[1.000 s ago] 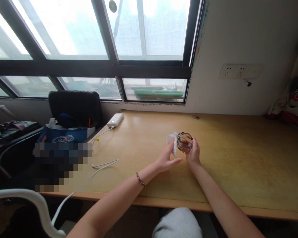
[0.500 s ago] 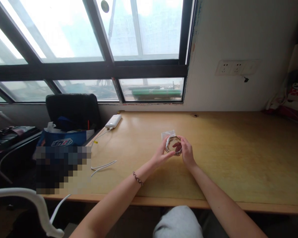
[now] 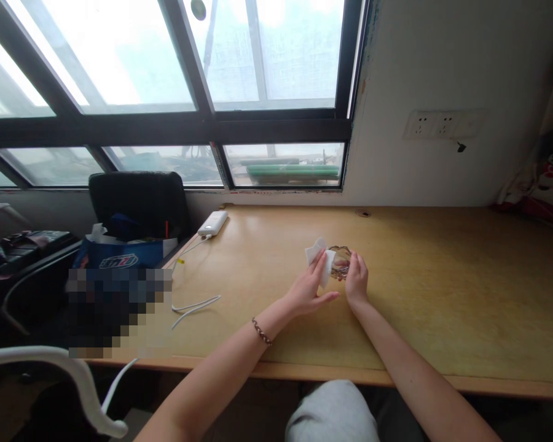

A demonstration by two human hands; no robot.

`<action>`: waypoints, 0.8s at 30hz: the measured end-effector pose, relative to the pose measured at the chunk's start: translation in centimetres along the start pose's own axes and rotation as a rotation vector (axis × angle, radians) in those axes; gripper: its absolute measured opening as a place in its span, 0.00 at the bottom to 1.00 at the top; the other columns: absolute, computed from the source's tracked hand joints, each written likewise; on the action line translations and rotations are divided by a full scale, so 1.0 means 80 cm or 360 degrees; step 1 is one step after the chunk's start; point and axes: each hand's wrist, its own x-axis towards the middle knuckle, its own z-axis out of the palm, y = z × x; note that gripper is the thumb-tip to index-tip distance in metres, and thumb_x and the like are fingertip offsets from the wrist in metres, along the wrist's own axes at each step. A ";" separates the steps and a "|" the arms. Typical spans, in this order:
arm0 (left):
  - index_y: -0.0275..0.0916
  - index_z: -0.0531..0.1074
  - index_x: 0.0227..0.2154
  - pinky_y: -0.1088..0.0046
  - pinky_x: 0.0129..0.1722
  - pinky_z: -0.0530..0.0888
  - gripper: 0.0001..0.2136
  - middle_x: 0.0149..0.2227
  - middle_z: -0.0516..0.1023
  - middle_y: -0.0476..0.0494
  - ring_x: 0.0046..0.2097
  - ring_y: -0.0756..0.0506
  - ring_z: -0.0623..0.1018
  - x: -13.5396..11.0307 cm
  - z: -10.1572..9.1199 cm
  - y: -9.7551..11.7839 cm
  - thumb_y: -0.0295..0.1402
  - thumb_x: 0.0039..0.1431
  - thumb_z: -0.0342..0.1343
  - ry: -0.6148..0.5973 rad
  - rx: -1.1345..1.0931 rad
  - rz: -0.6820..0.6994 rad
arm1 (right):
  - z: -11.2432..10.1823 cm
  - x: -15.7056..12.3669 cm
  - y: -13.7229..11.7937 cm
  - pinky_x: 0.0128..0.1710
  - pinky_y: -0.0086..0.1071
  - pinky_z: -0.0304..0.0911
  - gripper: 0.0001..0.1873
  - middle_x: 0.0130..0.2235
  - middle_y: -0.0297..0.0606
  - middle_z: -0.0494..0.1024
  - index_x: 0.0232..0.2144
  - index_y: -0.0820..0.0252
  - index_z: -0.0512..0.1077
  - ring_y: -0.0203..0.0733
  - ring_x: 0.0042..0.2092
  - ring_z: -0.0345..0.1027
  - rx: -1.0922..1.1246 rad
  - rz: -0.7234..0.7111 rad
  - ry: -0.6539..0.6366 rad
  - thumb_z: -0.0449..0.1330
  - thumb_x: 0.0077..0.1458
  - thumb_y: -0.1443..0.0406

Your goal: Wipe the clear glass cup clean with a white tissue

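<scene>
A small clear glass dish (image 3: pixel 340 263) with a wavy, faceted rim is held tilted above the wooden table. My right hand (image 3: pixel 357 279) grips it on the right side, fingers curled round behind; some fingers show through the glass. Against the dish's left side lies a white tissue (image 3: pixel 316 250), pressed there by my left hand (image 3: pixel 309 285). The left fingers are over the tissue, while the left thumb points right, away from the glass. Part of the tissue sticks out above the fingers.
The wooden table (image 3: pixel 442 294) spreads to both sides. A white power bank (image 3: pixel 212 223) with a white cable (image 3: pixel 196 305) lies at its left edge. Beyond stand a black chair (image 3: pixel 138 199) and a blue bag (image 3: pixel 120 252). A white curved tube (image 3: pixel 80 380) is at lower left.
My left hand has shifted off the dish's near rim onto its left outer side, with the tissue spread under the fingers. The dish has moved slightly up and right with my right hand.
</scene>
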 end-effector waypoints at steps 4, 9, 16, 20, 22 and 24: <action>0.35 0.36 0.58 0.60 0.57 0.48 0.40 0.60 0.36 0.35 0.60 0.39 0.41 -0.002 0.007 0.003 0.43 0.48 0.52 -0.0060 0.0090 0.0041 | -0.004 0.013 0.000 0.30 0.29 0.60 0.16 0.31 0.36 0.72 0.32 0.59 0.67 0.38 0.32 0.65 -0.0078 -0.0088 0.0173 0.48 0.50 0.55; 0.35 0.35 0.58 0.59 0.57 0.48 0.40 0.60 0.36 0.33 0.60 0.39 0.40 -0.003 0.015 0.002 0.42 0.49 0.52 -0.0034 0.0113 0.0060 | -0.004 0.014 -0.002 0.29 0.28 0.61 0.17 0.33 0.37 0.72 0.35 0.58 0.66 0.37 0.31 0.65 -0.0189 -0.0033 0.0178 0.46 0.50 0.54; 0.35 0.38 0.58 0.61 0.57 0.49 0.37 0.60 0.38 0.35 0.60 0.39 0.42 -0.003 0.008 -0.003 0.41 0.50 0.51 0.0082 0.0094 -0.0033 | -0.001 0.001 -0.005 0.22 0.26 0.59 0.18 0.31 0.37 0.73 0.33 0.59 0.67 0.36 0.27 0.65 -0.0265 -0.0072 -0.0033 0.47 0.49 0.53; 0.37 0.45 0.57 0.62 0.57 0.51 0.32 0.60 0.43 0.37 0.60 0.40 0.46 -0.001 0.006 -0.009 0.40 0.52 0.49 0.0169 -0.0028 -0.0113 | 0.000 -0.008 -0.004 0.16 0.26 0.56 0.22 0.25 0.36 0.73 0.37 0.62 0.66 0.35 0.21 0.63 -0.0275 -0.0034 -0.0264 0.47 0.49 0.51; 0.37 0.49 0.56 0.62 0.56 0.52 0.27 0.59 0.48 0.38 0.59 0.41 0.49 0.000 0.005 -0.013 0.39 0.54 0.47 0.0234 -0.0137 -0.0157 | 0.001 -0.010 -0.003 0.14 0.26 0.55 0.23 0.24 0.35 0.73 0.37 0.62 0.66 0.34 0.18 0.62 -0.0236 0.0027 -0.0360 0.46 0.49 0.50; 0.38 0.53 0.54 0.62 0.56 0.53 0.24 0.57 0.52 0.39 0.58 0.42 0.53 0.002 0.003 -0.015 0.38 0.56 0.45 0.0292 -0.0274 -0.0176 | 0.001 -0.009 -0.004 0.12 0.25 0.54 0.22 0.23 0.34 0.72 0.36 0.62 0.66 0.34 0.17 0.61 -0.0183 0.0101 -0.0409 0.47 0.49 0.50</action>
